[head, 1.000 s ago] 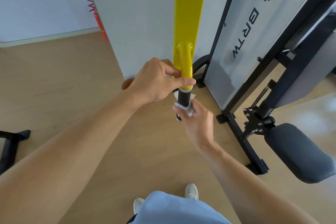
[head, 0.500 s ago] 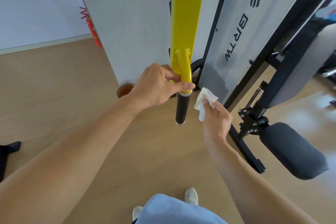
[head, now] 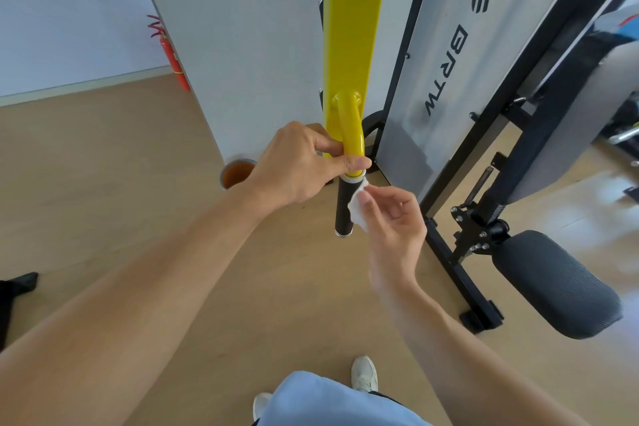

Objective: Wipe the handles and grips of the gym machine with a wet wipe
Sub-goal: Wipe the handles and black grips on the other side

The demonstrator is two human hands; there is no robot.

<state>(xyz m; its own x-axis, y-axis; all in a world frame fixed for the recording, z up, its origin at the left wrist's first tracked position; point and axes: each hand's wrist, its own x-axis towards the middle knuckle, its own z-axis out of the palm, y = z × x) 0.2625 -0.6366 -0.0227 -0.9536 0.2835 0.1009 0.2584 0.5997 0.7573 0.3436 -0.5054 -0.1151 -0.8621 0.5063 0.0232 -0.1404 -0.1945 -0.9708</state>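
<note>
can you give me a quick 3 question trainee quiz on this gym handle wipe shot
1. True or false: the left hand holds the wet wipe.
2. Which part does the wipe touch? A) yellow bar B) black grip C) seat pad
3. Fill in: the red object by the wall is a fire ____.

Key:
1. False; the right hand pinches it, and the left hand grips the yellow bar.
2. B
3. extinguisher

Open floor [head: 103, 201] is lying at the grip's [head: 344, 209] nine and six o'clock; the black machine frame [head: 446, 252] is crowding three o'clock.
</note>
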